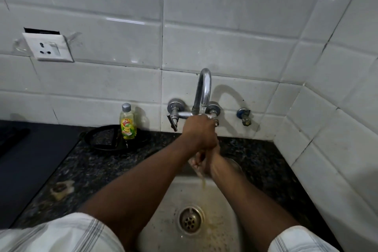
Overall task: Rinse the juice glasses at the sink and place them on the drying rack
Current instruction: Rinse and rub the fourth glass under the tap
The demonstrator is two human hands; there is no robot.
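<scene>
1. Head view looks down on a steel sink (223, 200) set in a dark stone counter (98, 161), against the tiled back wall.

2. Left hand (199, 131) reaches across to the tap (202, 96) and is closed over the right-side handle at the wall. Its fingers are curled together around that handle; whether it is turning the water on or off cannot be told.

3. Right hand (201, 162) is held under the spout, over the back edge of the sink, just below the left hand. It is wrapped on a glass (194, 164), of which only a wet, clear sliver shows between the fingers; the grip reads as clamped, though the left wrist hides much of it.

4. Yellowish water (203, 183) runs down from the glass and pools by the drain (191, 220) at the sink's front. I judge this to be juice residue washing out, so the rinse of this glass is underway, not finished.

5. No other glasses show, so how many are done or waiting cannot be told.

6. No drying rack is visible. A black pan (110, 139) with a soap bottle (128, 121) sits at the counter's back edge, left of the tap.

7. What is left, by my reading: finish the rinse, shut the tap, carry the glass to the rack outside the view.
</scene>
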